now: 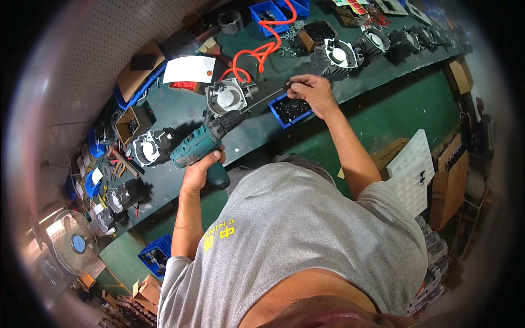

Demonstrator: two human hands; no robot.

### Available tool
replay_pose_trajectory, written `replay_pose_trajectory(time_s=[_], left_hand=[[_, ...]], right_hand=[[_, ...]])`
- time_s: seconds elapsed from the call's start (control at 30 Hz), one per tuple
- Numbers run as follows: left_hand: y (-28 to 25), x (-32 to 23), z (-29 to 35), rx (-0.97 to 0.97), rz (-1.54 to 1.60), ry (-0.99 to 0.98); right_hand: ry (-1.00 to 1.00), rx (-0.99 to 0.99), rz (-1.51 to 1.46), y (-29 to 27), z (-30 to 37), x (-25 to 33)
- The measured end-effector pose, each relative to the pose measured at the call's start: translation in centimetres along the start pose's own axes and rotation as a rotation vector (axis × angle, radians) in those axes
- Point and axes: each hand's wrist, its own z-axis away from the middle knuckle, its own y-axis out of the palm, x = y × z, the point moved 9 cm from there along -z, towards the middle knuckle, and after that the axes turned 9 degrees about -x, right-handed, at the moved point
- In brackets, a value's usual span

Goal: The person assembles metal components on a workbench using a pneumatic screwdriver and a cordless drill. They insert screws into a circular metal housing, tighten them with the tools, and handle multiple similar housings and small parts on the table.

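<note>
My left hand (203,168) is wrapped round the handle of a green cordless drill (198,145), whose black chuck carries a long thin bit (266,100) pointing to the far right. At the bit's tip, my right hand (314,94) has its fingers pinched together; whatever lies between them is too small to make out. Just below those fingers sits a blue bin (280,121) with small black parts in it. A grey metal housing with a round white centre (228,100) stands on the bench behind the drill's chuck.
Several similar black-and-white housings (334,59) line the bench (257,131) toward the right; another housing (149,148) stands left of the drill. An orange coiled hose (266,52) lies across the back. A fan (76,243) is at lower left, a white tray (410,169) at right.
</note>
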Motion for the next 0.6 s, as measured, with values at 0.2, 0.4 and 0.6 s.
replay_pose_trajectory(time_s=[0.2, 0.4, 0.6], left_hand=[[-1.1, -1.2, -0.4, 0.016, -0.089, 0.007], [-0.9, -1.6, -0.5, 0.056, -0.128, 0.032], [-1.2, -0.9, -0.8, 0.059, -0.141, 0.049]], right_hand=[[-0.030, 0.081, 0.248, 0.5, 0.4, 1.6], [-0.040, 0.114, 0.319, 0.6, 0.6, 2.0], [-0.009, 0.118, 0.297, 0.4, 0.6, 1.7]])
